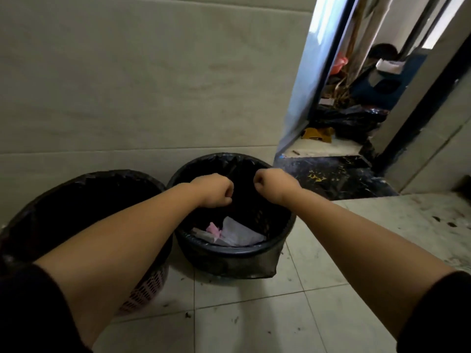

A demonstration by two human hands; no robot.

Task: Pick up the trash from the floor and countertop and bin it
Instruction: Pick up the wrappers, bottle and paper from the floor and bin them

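Observation:
A black bin (230, 253) lined with a black bag stands on the tiled floor against the wall. White paper (239, 234), a pink scrap (212, 229) and a grey piece lie at its bottom. Both my arms reach out over its mouth. My left hand (215, 191) is curled into a fist above the bin's middle. My right hand (274, 183) is also a closed fist, over the far right rim. Whether either fist pinches the bag's black plastic cannot be told. A second bin (84, 194), pink mesh under a black bag, stands to the left, partly hidden by my left forearm.
A tiled wall (140, 85) rises right behind both bins. To the right, a doorway (339, 103) with a dark marble sill opens onto a cluttered room with black bags and a yellow object. Small crumbs of dirt (188, 314) dot the floor tiles.

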